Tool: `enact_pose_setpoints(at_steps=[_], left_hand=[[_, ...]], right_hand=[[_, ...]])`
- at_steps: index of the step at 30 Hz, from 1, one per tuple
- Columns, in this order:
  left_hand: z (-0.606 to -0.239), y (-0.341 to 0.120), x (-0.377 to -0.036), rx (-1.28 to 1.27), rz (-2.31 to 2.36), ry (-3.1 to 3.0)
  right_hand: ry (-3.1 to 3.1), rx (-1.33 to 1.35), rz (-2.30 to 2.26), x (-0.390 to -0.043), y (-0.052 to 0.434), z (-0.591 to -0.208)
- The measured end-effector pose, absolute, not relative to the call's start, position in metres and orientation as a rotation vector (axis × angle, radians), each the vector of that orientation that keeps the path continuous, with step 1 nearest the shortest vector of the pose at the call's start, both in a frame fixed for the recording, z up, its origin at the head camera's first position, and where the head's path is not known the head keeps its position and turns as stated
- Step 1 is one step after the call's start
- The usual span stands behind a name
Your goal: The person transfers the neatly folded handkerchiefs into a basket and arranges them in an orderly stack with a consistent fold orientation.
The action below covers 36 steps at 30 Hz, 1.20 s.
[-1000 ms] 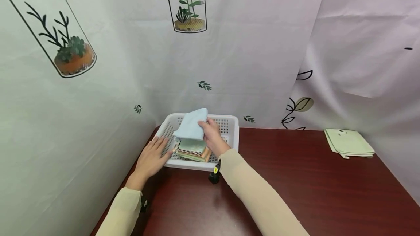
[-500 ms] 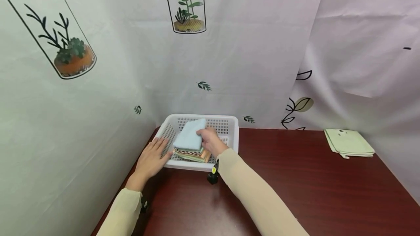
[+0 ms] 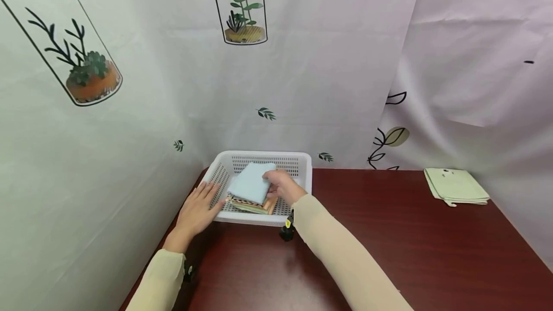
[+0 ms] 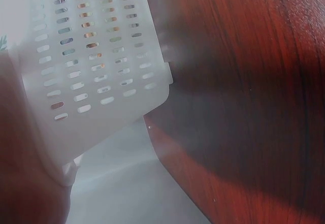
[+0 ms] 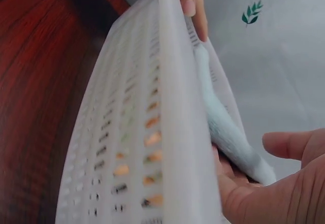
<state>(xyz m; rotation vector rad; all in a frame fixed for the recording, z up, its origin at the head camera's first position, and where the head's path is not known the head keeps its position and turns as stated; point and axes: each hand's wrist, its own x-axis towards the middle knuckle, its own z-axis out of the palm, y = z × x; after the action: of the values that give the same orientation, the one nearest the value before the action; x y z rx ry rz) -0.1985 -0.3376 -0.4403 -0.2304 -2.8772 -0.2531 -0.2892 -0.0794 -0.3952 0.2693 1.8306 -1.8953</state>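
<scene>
A white perforated basket [image 3: 269, 154] stands at the table's back left corner, with a stack of folded cloths [image 3: 255, 205] inside. A folded light blue cloth [image 3: 251, 186] lies on top of the stack. My right hand [image 3: 282, 185] grips its right edge, fingers under it and thumb above. In the right wrist view the light blue cloth [image 5: 227, 132] shows behind the basket wall [image 5: 142, 132], beside my right hand [image 5: 277, 188]. My left hand [image 3: 198, 208] rests flat with straight fingers against the basket's left front corner. The left wrist view shows the basket wall [image 4: 96, 56] up close.
A folded pale green cloth [image 3: 455, 186] lies at the far right of the dark red wooden table [image 3: 389, 244]. Printed curtain walls close in the left side and back. The table's left edge [image 4: 167, 158] runs just beside the basket.
My right hand has lowered the light blue cloth from above the basket down onto the stack inside it. The left hand has stayed at the basket's corner.
</scene>
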Motion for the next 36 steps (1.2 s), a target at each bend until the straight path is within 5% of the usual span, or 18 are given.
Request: enact_pose_setpoints(at_steps=[16,36], left_hand=[[-0.440,-0.339,-0.199,-0.232,-0.251,-2.904],[-0.439,-0.338,-0.199,-0.227,-0.218,-2.884]], right_hand=[[1.736,0.250,-2.013,-0.294,-0.042,-0.383],[1.854,-0.151,-1.989,-0.286,0.001,-0.371]])
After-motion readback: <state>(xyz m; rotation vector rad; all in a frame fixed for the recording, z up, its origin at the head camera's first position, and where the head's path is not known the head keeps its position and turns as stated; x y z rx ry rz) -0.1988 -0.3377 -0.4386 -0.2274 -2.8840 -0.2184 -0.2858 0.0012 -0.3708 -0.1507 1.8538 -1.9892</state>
